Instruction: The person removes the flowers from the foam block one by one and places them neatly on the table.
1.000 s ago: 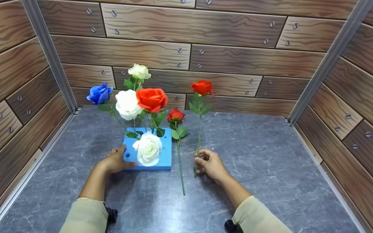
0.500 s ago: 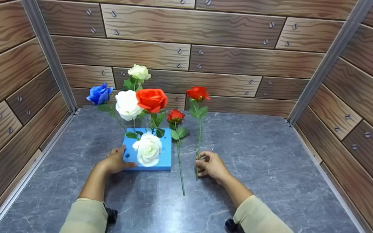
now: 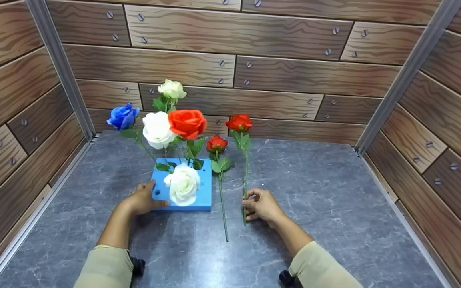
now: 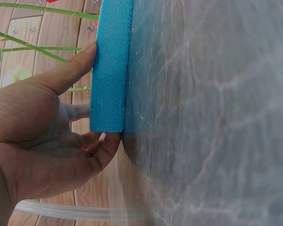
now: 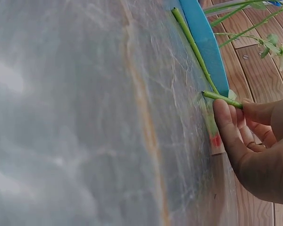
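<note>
Near its lower end, my right hand (image 3: 260,206) pinches the green stem of a red rose (image 3: 239,123) between thumb and fingers. The rose is tilted, bloom up and away, and its cut stem end (image 5: 219,97) pokes out past the fingertips in the right wrist view. My left hand (image 3: 142,198) grips the left front corner of a blue foam block (image 4: 111,66), thumb along the top edge and fingers round the side. Standing in the block are a blue rose (image 3: 123,117), a big red rose (image 3: 187,124) and several white or cream roses, one white bloom (image 3: 183,185) leaning low in front.
Another red rose (image 3: 217,143) lies on the grey marbled table (image 3: 314,192), its stem running between the block and my right hand. Small holes show in the block's top. Wood-print walls (image 3: 182,64) with metal corner posts enclose the table at the back and sides.
The red rose in my right hand has tipped, its bloom sinking and moving left while the stem end shifted slightly right and nearer. My left hand and the block have stayed put.
</note>
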Motion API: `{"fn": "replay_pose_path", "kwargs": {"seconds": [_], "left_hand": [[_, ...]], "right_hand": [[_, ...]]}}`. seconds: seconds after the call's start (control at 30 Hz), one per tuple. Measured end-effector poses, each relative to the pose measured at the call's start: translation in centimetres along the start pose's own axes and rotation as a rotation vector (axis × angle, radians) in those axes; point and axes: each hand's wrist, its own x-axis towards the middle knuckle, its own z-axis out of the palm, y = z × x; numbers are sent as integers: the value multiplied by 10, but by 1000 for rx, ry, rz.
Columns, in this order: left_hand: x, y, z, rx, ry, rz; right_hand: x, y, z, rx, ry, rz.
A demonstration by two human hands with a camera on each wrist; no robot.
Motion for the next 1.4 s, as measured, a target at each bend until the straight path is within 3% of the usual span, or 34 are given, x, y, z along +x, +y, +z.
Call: {"fn": "replay_pose_path", "kwargs": {"seconds": [0.37, 0.93, 1.4], "left_hand": [[0, 0, 0, 17, 14, 12], [1, 1, 0, 10, 2, -11], [1, 0, 1, 15, 8, 2]], "right_hand": [[0, 3, -1, -24, -20, 33], [0, 0, 0, -104, 13, 109], [4, -3, 2, -85, 14, 134]]}}
